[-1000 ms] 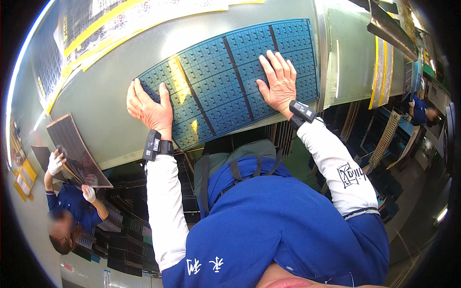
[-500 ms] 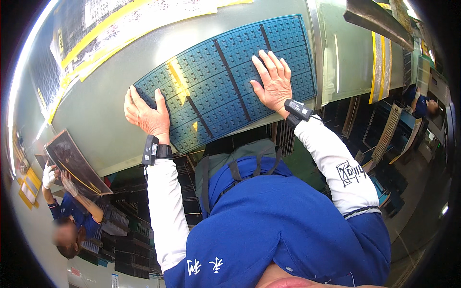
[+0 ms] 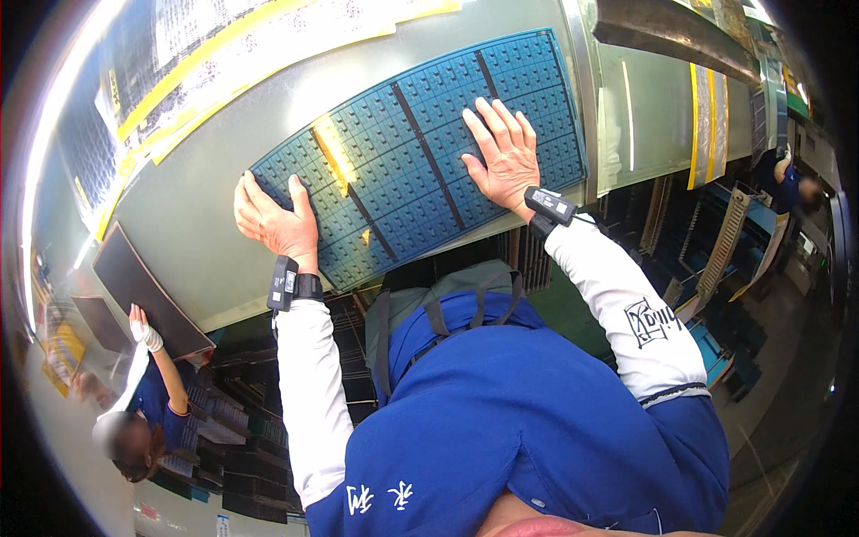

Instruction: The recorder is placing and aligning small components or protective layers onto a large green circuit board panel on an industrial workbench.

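Note:
A large blue-green panel (image 3: pixel 407 170), which looks like a circuit board sheet, lies on the pale glass-like tabletop (image 3: pixel 192 228). Rows of small dark marks and several black bands cross it, and a yellow patch shows on its left part. My left hand (image 3: pixel 279 222) rests at the panel's left edge, thumb on the sheet and fingers stretched along the rim; nothing is held. Flat on the right half lies my right hand (image 3: pixel 507 161), fingers apart and holding nothing. Both wrists wear a black strap with a small device.
Sheets with yellow borders (image 3: pixel 259 54) lie along the far left of the table. A metal bar (image 3: pixel 676 40) juts in at the far right. At left, a co-worker (image 3: pixel 148 407) has a hand by a dark brown board (image 3: pixel 148 291). Racks (image 3: pixel 720 237) stand at right.
My hands and the panel stay nearly in place, shifted slightly left in view. The co-worker's hands have moved, and the brown board shows a plain dark face.

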A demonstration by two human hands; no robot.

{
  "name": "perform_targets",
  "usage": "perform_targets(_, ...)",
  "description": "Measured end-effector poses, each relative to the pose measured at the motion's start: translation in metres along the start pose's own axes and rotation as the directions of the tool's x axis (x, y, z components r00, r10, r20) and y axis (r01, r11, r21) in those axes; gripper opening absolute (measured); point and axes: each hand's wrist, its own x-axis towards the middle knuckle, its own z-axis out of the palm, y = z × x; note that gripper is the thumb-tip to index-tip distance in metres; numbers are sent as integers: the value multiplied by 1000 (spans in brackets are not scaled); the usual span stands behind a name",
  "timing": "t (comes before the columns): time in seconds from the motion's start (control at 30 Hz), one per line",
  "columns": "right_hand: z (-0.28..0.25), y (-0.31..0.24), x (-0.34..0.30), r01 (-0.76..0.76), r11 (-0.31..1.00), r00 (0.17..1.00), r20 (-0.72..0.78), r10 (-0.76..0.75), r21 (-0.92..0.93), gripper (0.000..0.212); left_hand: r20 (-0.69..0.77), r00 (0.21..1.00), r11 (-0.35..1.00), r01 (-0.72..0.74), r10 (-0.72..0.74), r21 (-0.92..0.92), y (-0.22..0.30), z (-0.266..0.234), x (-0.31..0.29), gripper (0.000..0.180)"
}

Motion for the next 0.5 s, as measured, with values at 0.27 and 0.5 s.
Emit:
perform_targets(0.27, -1, 0, 0, -18, 1000, 1000, 1, 18, 2, 78, -4, 1000, 1000, -8, 7, -7, 1, 2, 0, 72)
perform_targets(0.5, 0, 2, 0, -21, 1000, 1000, -4, 21, 21, 78, 0, 1000, 1000, 0, 0, -3, 0, 3, -1, 72)
